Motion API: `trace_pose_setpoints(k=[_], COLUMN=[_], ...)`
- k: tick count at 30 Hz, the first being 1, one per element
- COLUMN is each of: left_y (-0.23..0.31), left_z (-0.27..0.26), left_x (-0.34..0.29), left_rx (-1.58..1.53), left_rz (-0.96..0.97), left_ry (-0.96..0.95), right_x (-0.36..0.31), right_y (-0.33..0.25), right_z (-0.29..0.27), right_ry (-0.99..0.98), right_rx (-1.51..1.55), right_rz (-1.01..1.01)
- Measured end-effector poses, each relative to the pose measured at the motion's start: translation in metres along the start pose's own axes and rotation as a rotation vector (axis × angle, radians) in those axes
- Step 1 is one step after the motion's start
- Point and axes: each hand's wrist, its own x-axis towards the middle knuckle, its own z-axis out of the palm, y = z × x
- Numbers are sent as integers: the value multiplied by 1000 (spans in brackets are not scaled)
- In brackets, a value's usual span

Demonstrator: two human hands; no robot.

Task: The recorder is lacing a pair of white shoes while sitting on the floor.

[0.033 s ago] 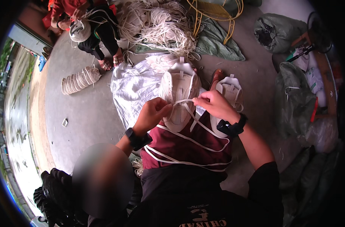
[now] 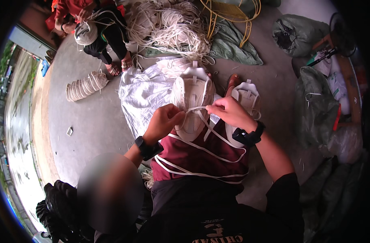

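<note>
A white sneaker [image 2: 189,129] rests over my lap, toe toward me and heel away. A flat white shoelace [image 2: 211,130] crosses its front and trails in long loops over my dark red shorts. At the shoe's left side, my left hand [image 2: 165,121] is closed, thumb and fingers pinched at the lace by the lower eyelets. My right hand [image 2: 232,113] pinches the lace at the shoe's right side, so a short stretch runs between both hands. Beside it, a second white sneaker [image 2: 246,97] lies to the right, partly hidden behind my right hand.
White cloth [image 2: 138,91] lies left of the shoes. Beyond it sits a heap of white laces [image 2: 181,30]. A bundle of cord [image 2: 86,86] lies on the floor. Another person [image 2: 108,38] handles laces far left. Green sacks [image 2: 316,105] stand right, and a yellow metal frame [image 2: 212,24] stands behind.
</note>
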Motion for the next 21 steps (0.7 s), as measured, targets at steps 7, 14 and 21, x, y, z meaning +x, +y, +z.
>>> trace_pose_setpoints(k=[7,14,21], left_y=[1,-7,-7], left_z=[7,5,6], left_x=[2,3,3], left_rx=[212,147,-10], left_rz=[114,106,-20], left_ry=[105,51,3], right_x=[4,0,-5], right_y=[3,-8,7], right_z=[-5,-30,-85], right_ry=[-25,173,562], right_rx=[3,5,631], right_rz=[-77,-80,-47])
